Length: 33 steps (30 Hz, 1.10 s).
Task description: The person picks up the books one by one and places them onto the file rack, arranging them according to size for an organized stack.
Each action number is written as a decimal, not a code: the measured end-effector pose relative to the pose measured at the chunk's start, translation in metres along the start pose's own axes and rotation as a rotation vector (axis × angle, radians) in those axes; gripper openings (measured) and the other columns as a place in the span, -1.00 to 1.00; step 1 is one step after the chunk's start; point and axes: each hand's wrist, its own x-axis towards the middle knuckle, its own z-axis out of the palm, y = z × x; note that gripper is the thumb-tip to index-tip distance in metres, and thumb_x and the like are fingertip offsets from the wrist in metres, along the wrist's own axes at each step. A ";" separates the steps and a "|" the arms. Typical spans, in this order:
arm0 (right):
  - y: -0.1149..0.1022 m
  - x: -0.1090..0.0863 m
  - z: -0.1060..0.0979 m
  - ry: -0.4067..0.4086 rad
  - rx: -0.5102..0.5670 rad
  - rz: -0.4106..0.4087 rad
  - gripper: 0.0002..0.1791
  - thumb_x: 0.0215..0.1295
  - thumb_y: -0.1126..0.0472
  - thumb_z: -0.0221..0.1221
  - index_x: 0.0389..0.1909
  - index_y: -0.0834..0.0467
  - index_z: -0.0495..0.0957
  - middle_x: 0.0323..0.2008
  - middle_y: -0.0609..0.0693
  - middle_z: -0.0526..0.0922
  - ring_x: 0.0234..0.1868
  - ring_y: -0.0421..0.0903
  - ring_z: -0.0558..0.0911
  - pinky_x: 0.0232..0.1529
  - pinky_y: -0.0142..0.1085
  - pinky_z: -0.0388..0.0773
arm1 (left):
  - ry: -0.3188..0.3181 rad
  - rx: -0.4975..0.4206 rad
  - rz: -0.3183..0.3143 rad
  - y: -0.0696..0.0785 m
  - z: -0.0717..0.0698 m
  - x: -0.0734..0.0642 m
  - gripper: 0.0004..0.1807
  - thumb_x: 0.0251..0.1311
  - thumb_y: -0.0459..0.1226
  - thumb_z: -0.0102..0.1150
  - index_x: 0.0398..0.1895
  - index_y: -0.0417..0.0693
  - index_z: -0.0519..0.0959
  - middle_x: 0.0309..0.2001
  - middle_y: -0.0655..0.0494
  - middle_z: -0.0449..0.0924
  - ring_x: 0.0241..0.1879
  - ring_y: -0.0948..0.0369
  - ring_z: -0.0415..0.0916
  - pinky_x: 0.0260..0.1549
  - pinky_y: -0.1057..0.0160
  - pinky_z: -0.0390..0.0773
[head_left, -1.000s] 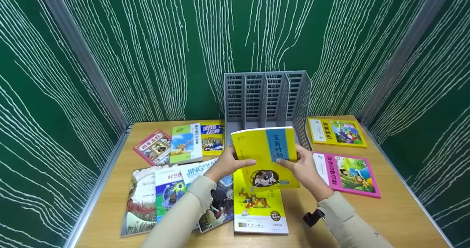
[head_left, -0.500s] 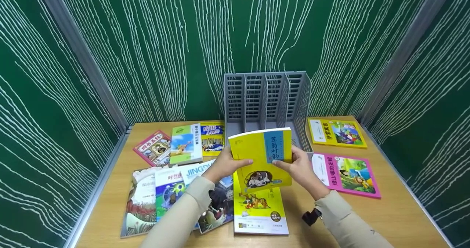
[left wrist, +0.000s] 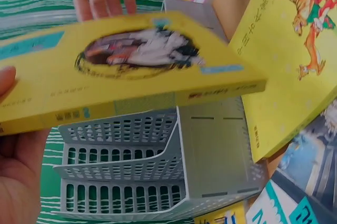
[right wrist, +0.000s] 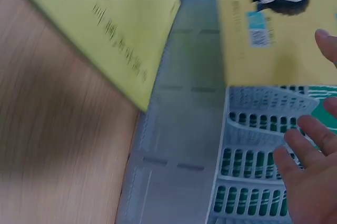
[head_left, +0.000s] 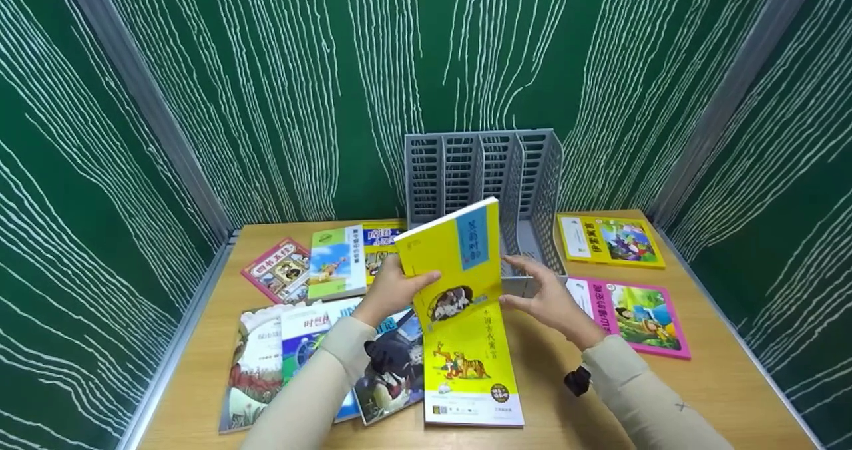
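Note:
My left hand [head_left: 389,293] grips the left edge of a yellow paperback book [head_left: 436,257] with a blue title label, thumb on its cover. The book is raised and tilted in front of the grey divided file rack [head_left: 549,217]. To its right, my right hand [head_left: 549,303] has its fingers spread, apart from the cover; its thumb tip is close to the book's right edge. In the right wrist view those fingers [right wrist: 310,150] are straight and hold nothing. Another yellow book [head_left: 469,387], with a tiger drawing, lies flat below, its top part hidden by the held one.
On the wooden table [head_left: 725,397], several books lie at the left, among them a red one [head_left: 279,267], a green-and-blue one [head_left: 333,263] and a dark-covered magazine [head_left: 393,370]. A yellow book [head_left: 612,240] and a pink-edged book [head_left: 642,317] lie at the right.
Both hands held the book earlier; now the right hand has let go and moved slightly right. The left hand has shifted the book left and tilted it.

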 end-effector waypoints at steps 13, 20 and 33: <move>0.037 0.014 -0.003 -0.032 -0.381 0.050 -0.32 0.52 0.03 0.34 0.57 0.14 0.44 0.64 0.42 0.22 0.62 0.52 0.23 0.58 0.46 0.15 | 0.254 0.069 0.153 0.008 -0.017 0.001 -0.64 0.50 -0.26 0.35 0.29 -0.11 0.69 0.13 -0.13 0.82 0.04 -0.03 0.84 -0.02 0.01 0.85; 0.051 0.021 0.003 0.004 -0.522 -0.024 -0.48 0.62 0.09 0.21 0.45 0.24 0.55 0.39 0.41 0.57 0.39 0.47 0.54 0.48 0.40 0.39 | 0.428 0.097 0.197 0.013 -0.020 0.001 -0.65 0.48 -0.26 0.36 0.24 -0.18 0.70 0.06 -0.20 0.83 -0.05 -0.10 0.86 -0.12 -0.05 0.87; 0.056 0.030 0.002 0.027 -0.591 -0.117 -0.74 0.53 0.42 0.17 0.10 0.32 0.74 -0.01 0.29 0.83 0.01 0.31 0.79 0.13 0.22 0.72 | 0.665 0.072 0.194 0.009 -0.017 0.015 -0.72 0.52 -0.28 0.30 0.16 -0.26 0.71 -0.06 -0.23 0.85 -0.21 -0.11 0.87 -0.36 0.05 0.86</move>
